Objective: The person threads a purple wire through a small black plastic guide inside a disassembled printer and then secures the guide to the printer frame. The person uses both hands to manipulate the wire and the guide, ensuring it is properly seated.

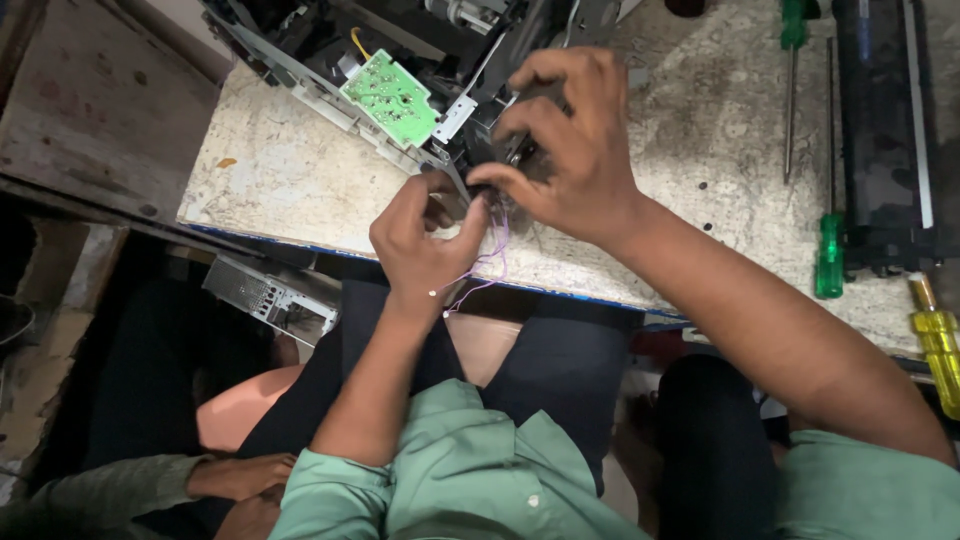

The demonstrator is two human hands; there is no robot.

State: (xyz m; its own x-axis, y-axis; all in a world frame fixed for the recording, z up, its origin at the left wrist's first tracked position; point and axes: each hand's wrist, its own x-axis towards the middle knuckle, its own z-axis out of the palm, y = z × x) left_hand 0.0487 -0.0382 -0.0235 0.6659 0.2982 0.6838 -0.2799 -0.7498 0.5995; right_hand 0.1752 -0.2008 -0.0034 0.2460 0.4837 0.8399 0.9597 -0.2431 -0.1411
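A dismantled machine chassis (330,50) of black plastic and grey metal lies on the worn white tabletop (290,170), with a green circuit board (392,97) on its side. My left hand (420,240) pinches thin purple wires (490,255) at the near corner of the chassis, and the wires loop down over the table edge. My right hand (570,140) reaches over from the right, fingertips gripping a small part of the chassis right above the left hand. The exact part is hidden by the fingers.
Two green-handled screwdrivers (828,255) (792,40) lie at the right, next to a long black unit (885,130). A yellow-handled screwdriver (940,350) sits at the table's right edge. A perforated metal part (265,295) hangs below the table. Another person's hand (240,478) is at lower left.
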